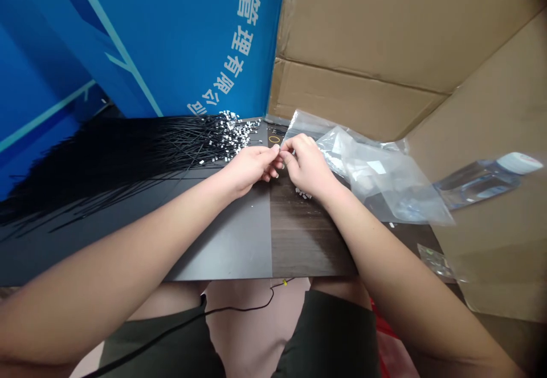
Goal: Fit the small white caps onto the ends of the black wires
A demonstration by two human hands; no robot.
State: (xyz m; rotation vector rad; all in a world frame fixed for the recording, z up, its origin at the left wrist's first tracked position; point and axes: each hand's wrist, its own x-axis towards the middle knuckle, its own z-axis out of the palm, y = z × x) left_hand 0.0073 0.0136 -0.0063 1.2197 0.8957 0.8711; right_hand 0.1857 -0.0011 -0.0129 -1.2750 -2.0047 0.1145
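A: Head view: grip state?
B: Left hand point(252, 167) and right hand point(310, 164): fingertips pinched closed, meeting; anything gripped is indiscernible.
A: Location of black strands point(182, 141)?
B: Toward ten o'clock, white tips point(231, 133) nearest; long axis roughly nine-to-three; left hand nearer.

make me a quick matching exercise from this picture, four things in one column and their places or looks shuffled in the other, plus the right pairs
1. black strands
2. bottle
3. left hand
4. blue panel

A. next to the right hand
B. marked with white characters
C. white-capped, at far right
D. heaped at left, many with white tips

Pairs: 1-D, 2-C, 3-A, 4-B
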